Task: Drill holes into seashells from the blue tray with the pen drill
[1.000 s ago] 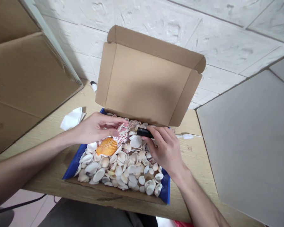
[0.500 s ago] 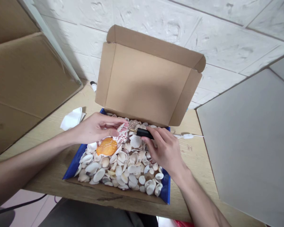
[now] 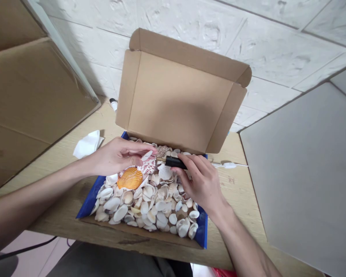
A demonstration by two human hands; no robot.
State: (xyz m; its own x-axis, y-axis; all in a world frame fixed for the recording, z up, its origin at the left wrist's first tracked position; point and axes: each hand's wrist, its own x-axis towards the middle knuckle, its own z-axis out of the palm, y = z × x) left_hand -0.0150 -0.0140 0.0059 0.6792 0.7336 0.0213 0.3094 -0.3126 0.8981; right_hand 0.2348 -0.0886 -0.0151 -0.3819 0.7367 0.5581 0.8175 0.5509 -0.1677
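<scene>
Between the thumb and fingers of my left hand (image 3: 118, 154) is a small white seashell (image 3: 147, 155), held above the open box. My right hand (image 3: 201, 180) is closed around a black mini drill (image 3: 175, 162) with a brass chuck. The drill's tip points left at the shell; whether bit and shell touch is too small to tell. Below both hands, a cardboard box (image 3: 88, 201) with blue sides holds many loose seashells (image 3: 161, 206). A large orange scallop shell (image 3: 130, 178) lies just under my left hand, against a pink-and-white patterned shell (image 3: 148, 166).
The box's raised lid (image 3: 178, 100) leans back near the white brick-patterned wall (image 3: 173, 19). Left of the box lies a crumpled white tissue (image 3: 88, 144). A small black-capped bottle (image 3: 113, 104) stands behind. A white cable (image 3: 229, 165) runs right. Large cardboard (image 3: 37, 88) rises at left.
The drill has shifted very slightly left, toward the shell. The white shell in my left hand is tilted a little differently. The rest looks the same.
</scene>
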